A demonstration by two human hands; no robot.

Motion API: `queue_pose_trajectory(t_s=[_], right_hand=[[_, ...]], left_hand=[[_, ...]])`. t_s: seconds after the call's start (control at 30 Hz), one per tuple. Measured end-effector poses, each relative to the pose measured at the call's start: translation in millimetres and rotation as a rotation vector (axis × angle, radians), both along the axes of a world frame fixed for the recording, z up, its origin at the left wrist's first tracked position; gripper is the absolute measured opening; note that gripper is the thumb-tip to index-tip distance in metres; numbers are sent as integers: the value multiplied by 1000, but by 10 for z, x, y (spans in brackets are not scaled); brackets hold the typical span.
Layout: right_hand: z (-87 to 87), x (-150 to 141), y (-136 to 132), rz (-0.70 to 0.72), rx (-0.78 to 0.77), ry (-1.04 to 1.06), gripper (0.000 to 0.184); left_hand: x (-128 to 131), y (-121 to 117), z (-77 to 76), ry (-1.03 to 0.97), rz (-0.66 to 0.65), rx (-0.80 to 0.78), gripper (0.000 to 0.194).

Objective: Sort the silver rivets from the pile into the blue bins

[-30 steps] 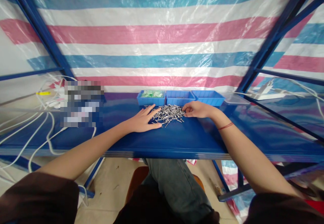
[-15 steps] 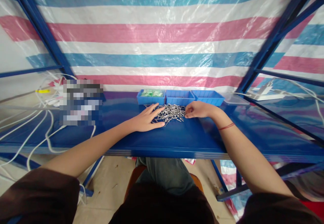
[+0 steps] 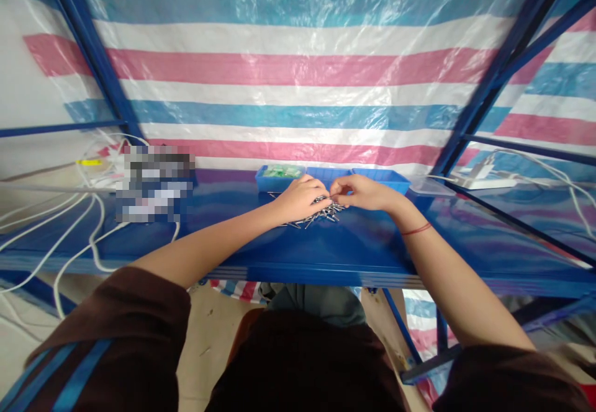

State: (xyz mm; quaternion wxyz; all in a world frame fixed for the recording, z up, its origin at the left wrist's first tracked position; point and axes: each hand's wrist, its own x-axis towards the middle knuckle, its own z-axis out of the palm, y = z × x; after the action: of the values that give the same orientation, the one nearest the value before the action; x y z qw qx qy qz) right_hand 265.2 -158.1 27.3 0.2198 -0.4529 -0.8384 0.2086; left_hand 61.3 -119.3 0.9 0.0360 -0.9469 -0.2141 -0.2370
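Observation:
A pile of thin silvery metal pieces, like blind rivets (image 3: 328,213), lies on the blue table (image 3: 298,250). My left hand (image 3: 302,201) rests over the left and top of the pile, its fingers arched forward and its thumb apart, with metal pieces showing in the gap. Close by on the right, my right hand (image 3: 361,192) has its fingers curled into a pinch at the pile's right edge. Whatever may be between those fingertips is too small to make out. The two hands' fingertips nearly meet and cover much of the heap.
Behind the pile stand a blue bin with green-and-white packets (image 3: 279,176), a middle blue bin (image 3: 328,175) and a right blue bin (image 3: 384,179). White cables (image 3: 93,232) run over the table's left side, beside a blurred-out patch. A white power strip (image 3: 488,179) sits far right.
My left hand has slid right and onto the pile, its spread fingers now arched. My right hand has shifted slightly, staying curled beside the pile. The view has tilted a little.

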Motion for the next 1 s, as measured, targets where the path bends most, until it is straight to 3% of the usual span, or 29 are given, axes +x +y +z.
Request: queue_pose_trajectory(t_s=[0.1,0.43,0.77,1.0], right_hand=[[-28,-66,31,-42,116,101,15],[-152,-244,78,-121,68,392,28],[-162,-221,94,-63,220,295,25],[-178,-165,351,-248,624,-14,22]], left_hand=[[68,56,-40,-60,29,1,33],[-11,61,-115,-261,57,-231,24],[-4,125,-165,-392,99,-190,16],[-44,173,-120,-444,177,-129,24]])
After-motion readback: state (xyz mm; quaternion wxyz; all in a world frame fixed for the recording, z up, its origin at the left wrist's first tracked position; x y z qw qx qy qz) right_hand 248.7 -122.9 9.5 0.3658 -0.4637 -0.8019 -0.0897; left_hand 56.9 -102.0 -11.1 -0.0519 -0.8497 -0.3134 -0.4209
